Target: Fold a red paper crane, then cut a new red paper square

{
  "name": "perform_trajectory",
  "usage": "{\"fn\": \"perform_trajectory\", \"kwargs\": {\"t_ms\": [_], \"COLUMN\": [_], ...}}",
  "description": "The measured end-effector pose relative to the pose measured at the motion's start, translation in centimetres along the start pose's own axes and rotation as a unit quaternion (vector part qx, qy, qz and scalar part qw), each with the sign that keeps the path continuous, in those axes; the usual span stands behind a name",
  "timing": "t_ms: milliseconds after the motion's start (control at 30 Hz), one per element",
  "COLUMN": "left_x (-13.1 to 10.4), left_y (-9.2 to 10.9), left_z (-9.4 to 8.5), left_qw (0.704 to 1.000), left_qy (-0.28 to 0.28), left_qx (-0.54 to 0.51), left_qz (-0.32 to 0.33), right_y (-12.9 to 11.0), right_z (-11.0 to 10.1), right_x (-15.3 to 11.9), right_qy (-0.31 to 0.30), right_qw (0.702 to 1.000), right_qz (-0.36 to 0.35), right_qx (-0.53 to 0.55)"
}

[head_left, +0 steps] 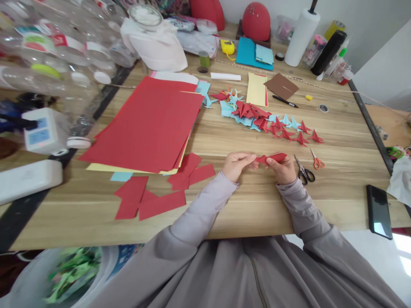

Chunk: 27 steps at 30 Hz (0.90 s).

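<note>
A small folded piece of red paper (272, 158) is held between both hands above the wooden table. My left hand (239, 164) pinches its left tip with thumb and fingers. My right hand (282, 168) grips its body from the right, the thumb lying across the front. Beyond the hands, folded red paper cranes (248, 110) and light blue ones (285, 120) lie in a row. Black-handled scissors (305, 173) and orange-handled scissors (317, 161) rest just right of my right hand.
Large red sheets (147, 124) are stacked on the left, with cut red pieces (162, 204) near the front edge (180, 239). A phone (379, 211) lies at the right. Clear bottles (72, 51) crowd the far left. Below stands a bin (107, 265) of green scraps.
</note>
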<state>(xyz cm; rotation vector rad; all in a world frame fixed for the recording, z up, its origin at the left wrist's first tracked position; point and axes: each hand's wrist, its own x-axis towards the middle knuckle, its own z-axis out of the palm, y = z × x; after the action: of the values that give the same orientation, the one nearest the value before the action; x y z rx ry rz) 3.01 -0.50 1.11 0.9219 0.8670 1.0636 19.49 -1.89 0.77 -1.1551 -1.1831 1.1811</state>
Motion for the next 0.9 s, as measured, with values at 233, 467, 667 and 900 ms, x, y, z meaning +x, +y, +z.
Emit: {"fn": "perform_trajectory", "kwargs": {"t_ms": [233, 467, 667, 900], "left_x": [0.0, -0.1, -0.2, -0.3], "left_y": [-0.2, -0.3, -0.5, -0.5], "left_z": [0.4, 0.7, 0.6, 0.8], "left_qw": [0.995, 0.996, 0.997, 0.998], "left_qy": [-0.019, 0.01, 0.016, 0.036], "left_qx": [-0.084, 0.084, 0.075, 0.054], "left_qz": [-0.042, 0.025, 0.02, 0.003], "right_y": [0.4, -1.0, -0.7, -0.1], "right_z": [-0.2, 0.7, 0.8, 0.4], "right_x": [0.2, -0.1, 0.0, 0.1], "right_qy": [0.019, -0.019, -0.042, -0.062], "right_qw": [1.0, 0.999, 0.998, 0.996], "right_qz": [0.019, 0.012, 0.042, 0.054], "right_qx": [0.007, -0.03, -0.006, 0.03]}}
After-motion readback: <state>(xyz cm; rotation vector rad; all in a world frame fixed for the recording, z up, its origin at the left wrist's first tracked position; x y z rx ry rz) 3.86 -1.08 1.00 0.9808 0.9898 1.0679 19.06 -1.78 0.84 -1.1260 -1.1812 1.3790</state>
